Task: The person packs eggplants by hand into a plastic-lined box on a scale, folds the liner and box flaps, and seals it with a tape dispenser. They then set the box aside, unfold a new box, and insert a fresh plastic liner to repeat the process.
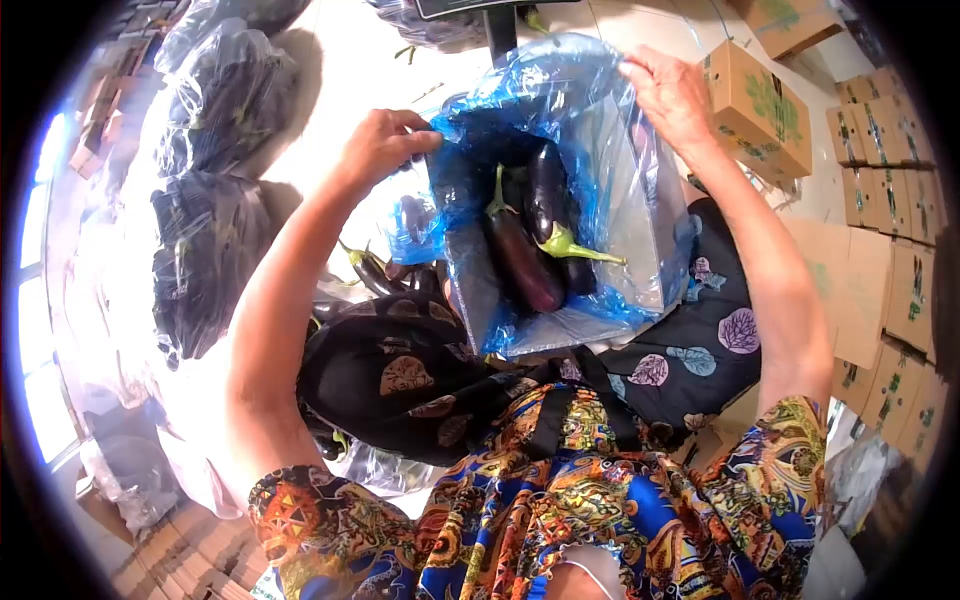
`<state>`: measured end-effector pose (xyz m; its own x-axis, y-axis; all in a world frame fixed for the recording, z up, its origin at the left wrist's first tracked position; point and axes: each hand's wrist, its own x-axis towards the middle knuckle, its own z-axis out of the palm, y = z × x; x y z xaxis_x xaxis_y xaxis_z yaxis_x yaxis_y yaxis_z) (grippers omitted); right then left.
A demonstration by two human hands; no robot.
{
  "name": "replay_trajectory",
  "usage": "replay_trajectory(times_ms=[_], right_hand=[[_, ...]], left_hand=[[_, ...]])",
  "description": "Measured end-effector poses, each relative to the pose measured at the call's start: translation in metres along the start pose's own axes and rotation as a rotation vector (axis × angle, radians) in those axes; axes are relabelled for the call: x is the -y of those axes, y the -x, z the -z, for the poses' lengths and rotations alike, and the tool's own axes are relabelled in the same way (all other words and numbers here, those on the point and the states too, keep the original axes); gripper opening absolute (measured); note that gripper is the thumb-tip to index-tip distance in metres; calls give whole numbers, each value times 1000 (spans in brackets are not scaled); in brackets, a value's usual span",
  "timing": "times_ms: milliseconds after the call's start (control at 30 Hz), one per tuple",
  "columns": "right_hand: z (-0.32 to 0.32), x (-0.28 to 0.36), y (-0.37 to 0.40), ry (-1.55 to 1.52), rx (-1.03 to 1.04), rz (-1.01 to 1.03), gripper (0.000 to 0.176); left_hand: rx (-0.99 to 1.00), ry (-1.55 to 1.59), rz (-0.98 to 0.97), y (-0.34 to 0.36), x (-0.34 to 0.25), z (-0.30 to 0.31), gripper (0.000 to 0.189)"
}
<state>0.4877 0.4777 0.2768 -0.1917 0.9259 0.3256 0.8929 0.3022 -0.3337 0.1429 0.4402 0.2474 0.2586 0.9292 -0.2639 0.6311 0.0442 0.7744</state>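
A box (468,278) stands between my knees, lined with a thin blue plastic bag (565,60) that spills over its rim. Inside lie dark purple eggplants (520,255), at least two of them showing whole, with green stems. My left hand (390,143) pinches the bag's edge at the upper left corner. At the upper right, my right hand (672,95) grips the bag's edge between thumb and fingers. Loose eggplants (375,270) lie on the floor just left of the box, partly hidden by the bag and my leg.
Clear plastic sacks of eggplants (210,260) line the left side. A printed carton (757,105) sits at the upper right, with stacked cartons (890,130) along the right edge. A dark stand (500,35) rises just beyond the box.
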Motion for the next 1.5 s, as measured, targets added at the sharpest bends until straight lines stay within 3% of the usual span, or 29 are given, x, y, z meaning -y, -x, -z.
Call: replay_trajectory(times_ms=[33, 67, 100, 133, 167, 233, 267, 300, 367, 433, 500, 567, 633, 667, 767, 800, 833, 867, 900, 967, 1000, 1100, 1133, 1167, 1200, 1333, 1400, 1433, 1500], right_hand=[[15, 7, -1, -53, -78, 154, 15], [27, 20, 4, -328, 6, 76, 13], [53, 44, 11, -464, 201, 2, 14], [74, 65, 24, -599, 395, -72, 15], [76, 73, 40, -692, 498, 228, 16], [73, 92, 84, -683, 915, 564, 10], [68, 93, 112, -805, 1232, 443, 9], [66, 89, 128, -671, 1361, 607, 15], [93, 79, 143, -744, 764, 540, 23], [88, 72, 128, -391, 583, 469, 38], [106, 70, 117, -59, 395, 350, 42], [93, 49, 129, 29, 418, 229, 36], [88, 29, 145, 112, 703, 29, 31], [87, 28, 147, 31, 801, -2, 29], [102, 41, 145, -231, 978, -7, 25], [109, 48, 142, -317, 1054, -28, 28], [112, 54, 140, -404, 1129, -47, 30], [112, 60, 139, -631, 1061, -86, 28], [125, 82, 127, -777, 1094, -412, 19], [120, 79, 124, -900, 969, -338, 18], [115, 80, 128, -882, 774, -106, 20], [118, 55, 141, -464, 832, -16, 32], [114, 51, 152, -358, 821, -68, 41], [105, 42, 166, -223, 743, 196, 42], [95, 34, 180, -313, 662, 337, 38], [78, 79, 181, -522, 736, 314, 25], [76, 75, 174, -355, 891, 364, 29], [71, 71, 178, -157, 815, 463, 29], [53, 50, 176, -336, 694, 312, 24]], left_hand=[[-111, 84, -57, 5, -4, -4, 26], [-227, 44, -112, 8, -12, -1, 23], [-314, 120, -175, 16, -33, -1, 19], [-245, 129, -221, 25, -55, 2, 19], [-179, 136, -267, 36, -70, 2, 20], [186, -89, -559, 59, -75, -31, 18], [399, -251, -665, 73, -83, -46, 17], [667, -563, -631, 92, -100, -53, 16], [852, -477, -488, 119, -110, -56, 16], [637, -354, -505, 130, -111, -42, 44], [365, -310, -536, 138, -114, -25, 59], [139, -458, -501, 142, -104, -23, 75], [161, -547, -366, 139, -70, -29, 77], [182, -575, -222, 139, -61, -35, 62], [453, -632, -217, 127, -52, -53, 35], [377, -521, -438, 128, -52, -61, 17], [398, -218, -550, 123, -69, -62, 12], [435, 32, -413, 117, -90, -61, 13], [467, 282, -270, 111, -105, -58, 13], [318, 646, -278, 87, -104, -57, 16], [152, 388, -397, 83, -101, -53, 29], [423, -277, -552, 109, -74, -51, 55], [561, -470, -383, 133, -87, -54, 64], [543, -616, -500, 145, -73, -69, 62], [500, -687, -562, 155, -64, -85, 53], [568, -809, -570, 145, -67, -103, 30], [725, -699, -443, 134, -82, -89, 23], [801, -641, -379, 127, -87, -83, 19], [587, -351, -595, 110, -74, -67, 28]])
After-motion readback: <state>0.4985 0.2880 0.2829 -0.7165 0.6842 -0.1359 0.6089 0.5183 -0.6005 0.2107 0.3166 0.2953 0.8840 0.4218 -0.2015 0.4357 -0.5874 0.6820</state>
